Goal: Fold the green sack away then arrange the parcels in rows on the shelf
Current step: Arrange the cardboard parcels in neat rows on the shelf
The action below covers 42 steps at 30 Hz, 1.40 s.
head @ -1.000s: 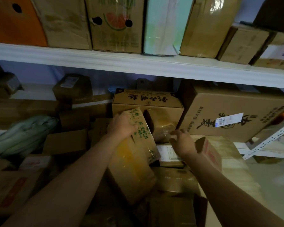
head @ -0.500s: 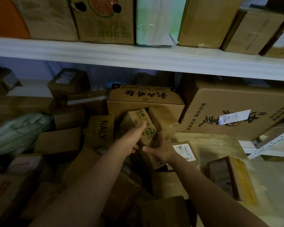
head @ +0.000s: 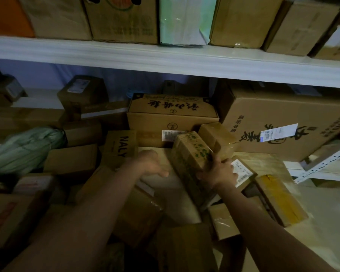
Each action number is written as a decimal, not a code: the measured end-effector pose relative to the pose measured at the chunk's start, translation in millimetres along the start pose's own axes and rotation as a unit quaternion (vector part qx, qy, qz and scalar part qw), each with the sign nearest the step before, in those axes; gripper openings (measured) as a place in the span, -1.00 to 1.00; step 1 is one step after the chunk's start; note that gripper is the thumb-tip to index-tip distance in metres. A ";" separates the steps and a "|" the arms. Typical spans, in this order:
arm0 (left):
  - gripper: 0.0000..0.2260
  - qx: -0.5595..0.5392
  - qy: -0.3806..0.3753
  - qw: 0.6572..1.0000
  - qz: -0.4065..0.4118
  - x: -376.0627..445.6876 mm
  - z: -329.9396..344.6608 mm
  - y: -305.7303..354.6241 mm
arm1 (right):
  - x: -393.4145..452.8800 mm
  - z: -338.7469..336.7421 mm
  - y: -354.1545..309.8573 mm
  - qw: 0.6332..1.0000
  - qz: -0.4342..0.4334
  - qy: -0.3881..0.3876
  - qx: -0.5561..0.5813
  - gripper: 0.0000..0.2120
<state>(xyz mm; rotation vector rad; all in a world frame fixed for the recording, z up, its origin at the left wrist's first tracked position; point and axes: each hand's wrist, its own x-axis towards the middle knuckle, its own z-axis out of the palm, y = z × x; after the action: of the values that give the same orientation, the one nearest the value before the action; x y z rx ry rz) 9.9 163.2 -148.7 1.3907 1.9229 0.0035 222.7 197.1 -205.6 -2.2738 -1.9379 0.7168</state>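
Sack lay bundled left of the NALY box; parcels stayed jumbled. Right hand gripped a green-printed parcel; left hand rested loosely curled, holding nothing.

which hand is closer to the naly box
Left. The left hand rests just right of the NALY box, almost touching its lower corner. The right hand is farther right, gripping the green-printed parcel that lies between them.

Pale green sack, brown green-printed parcel, white shelf
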 end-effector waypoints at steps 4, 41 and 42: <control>-0.18 0.062 0.124 0.985 -0.102 -9.4 -13.5 -42.9 | -12.2 -0.6 -8.2 0.997 -0.038 0.042 -0.059 -0.35; -0.37 -0.083 -0.326 0.937 0.099 -119.9 77.1 1.7 | -102.0 -32.6 21.0 0.934 0.201 -0.284 -0.082 -0.10; -0.35 -0.080 -0.333 0.935 0.096 -120.0 84.2 5.0 | -107.6 -36.3 29.4 0.930 0.218 -0.287 -0.078 -0.08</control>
<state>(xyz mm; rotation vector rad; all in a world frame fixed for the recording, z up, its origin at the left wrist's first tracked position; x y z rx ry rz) 76.9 33.1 -139.8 1.2530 1.1966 -0.1897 253.3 97.8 -151.0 -2.8816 -1.7167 1.4689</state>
